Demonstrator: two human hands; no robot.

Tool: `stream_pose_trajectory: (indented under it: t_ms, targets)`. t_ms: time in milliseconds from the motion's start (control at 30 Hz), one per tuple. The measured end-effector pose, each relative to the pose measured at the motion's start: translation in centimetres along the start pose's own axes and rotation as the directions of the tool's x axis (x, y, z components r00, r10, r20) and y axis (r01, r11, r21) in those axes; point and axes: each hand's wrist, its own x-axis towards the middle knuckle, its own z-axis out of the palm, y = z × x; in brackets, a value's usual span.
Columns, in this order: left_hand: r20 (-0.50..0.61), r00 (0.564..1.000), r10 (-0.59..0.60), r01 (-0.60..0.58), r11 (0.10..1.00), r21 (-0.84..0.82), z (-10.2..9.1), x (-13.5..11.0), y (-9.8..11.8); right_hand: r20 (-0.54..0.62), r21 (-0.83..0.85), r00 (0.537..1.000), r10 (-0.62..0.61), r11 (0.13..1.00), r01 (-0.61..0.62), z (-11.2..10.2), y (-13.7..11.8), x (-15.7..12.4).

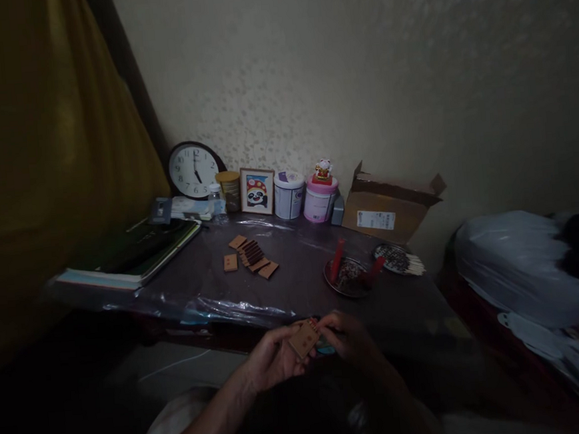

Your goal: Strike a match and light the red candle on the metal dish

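Note:
My left hand (275, 357) is closed around a small tan matchbox (304, 340) with dark red marks on its face, held tilted just off the table's front edge. Red-tipped matches (313, 323) stick out at the box's upper right end. Against that end, the fingers of my right hand (339, 333) are pinched at the matches; how many they grip is hidden. Farther back on the table lie several more matchboxes (252, 255), some fanned over each other. To their right, a dark dish (351, 291) carries two red candles (338, 260), one upright and one leaning.
Beside the dish sits a patterned plate (390, 257) with pale sticks (414, 265). Along the wall stand a clock (194, 169), a framed panda picture (257, 191), two tubs (288, 195) and an open carton (386, 206). Books (137, 256) lie at left; plastic covers the table (294, 280).

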Motion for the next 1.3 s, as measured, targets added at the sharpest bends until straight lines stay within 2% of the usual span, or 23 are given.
stream_pose_trajectory:
  t_ms: [333,667,1033,1300]
  targets:
    - [-0.028,0.998,-0.063,0.063,0.998,0.012,-0.3,0.1,0.0,0.117,-0.057,0.993,-0.014,0.998,0.021,-0.4,0.4,-0.3]
    - [-0.083,0.988,-0.133,0.136,0.990,0.033,-0.4,0.2,0.2,0.178,-0.134,0.984,-0.006,0.991,0.030,-0.5,-0.2,-0.5]
    - [-0.109,0.982,-0.154,0.159,0.987,0.039,-0.5,0.2,0.3,0.234,-0.237,0.972,-0.035,0.967,0.092,-0.7,-1.2,-0.6]
    - [-0.123,0.976,-0.180,0.184,0.983,0.021,-1.2,0.2,0.6,0.275,-0.334,0.956,-0.102,0.922,0.194,-0.2,-1.8,-0.4]
